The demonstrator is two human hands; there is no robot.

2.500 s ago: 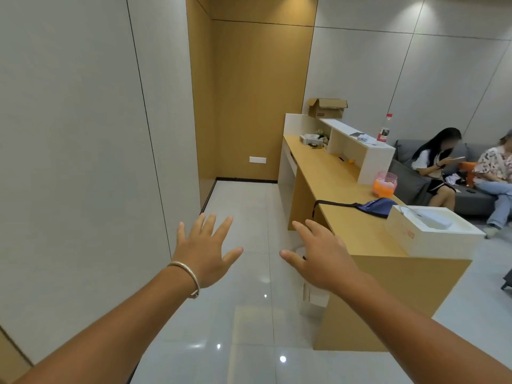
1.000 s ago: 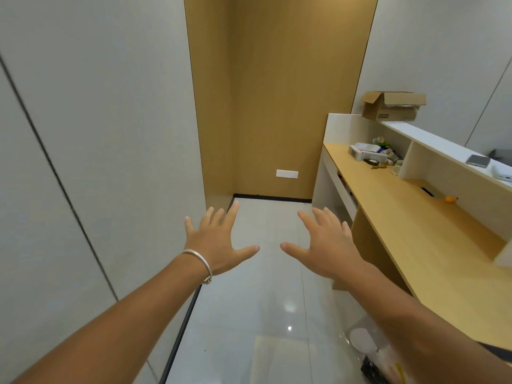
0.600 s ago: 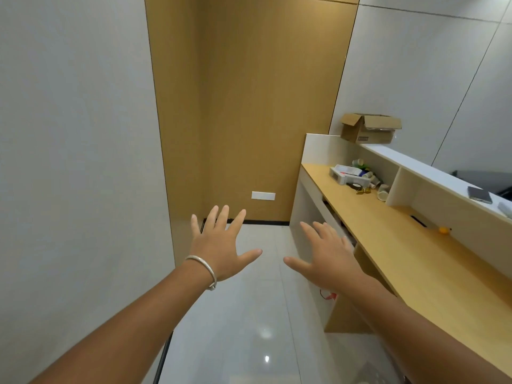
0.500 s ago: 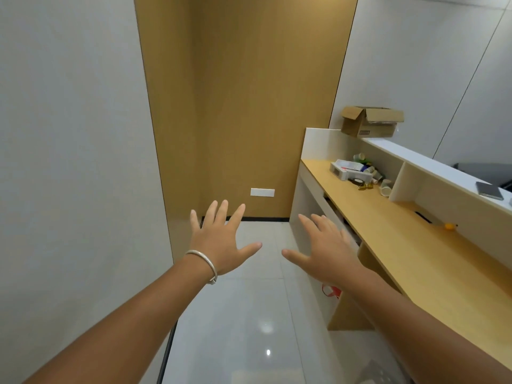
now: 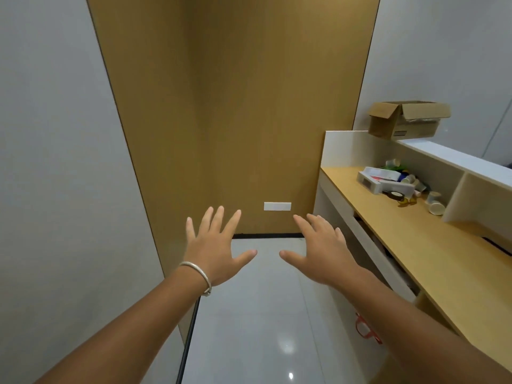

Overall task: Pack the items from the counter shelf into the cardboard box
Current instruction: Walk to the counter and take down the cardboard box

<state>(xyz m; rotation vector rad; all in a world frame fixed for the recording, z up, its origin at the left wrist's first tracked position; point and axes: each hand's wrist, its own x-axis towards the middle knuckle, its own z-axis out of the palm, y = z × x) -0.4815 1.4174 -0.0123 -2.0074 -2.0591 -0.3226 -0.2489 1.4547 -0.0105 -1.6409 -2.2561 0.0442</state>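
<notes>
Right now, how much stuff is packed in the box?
Nothing looks packed. Both hands, left and right, are open and empty over the floor. The cardboard box sits open on the counter top; the clutter of cups and small boxes lies below, all left to pack.

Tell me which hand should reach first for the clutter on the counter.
Probably the right hand: it hovers open beside the counter, on the same side as the clutter. The left hand, also empty, is nearer the wall.
</notes>
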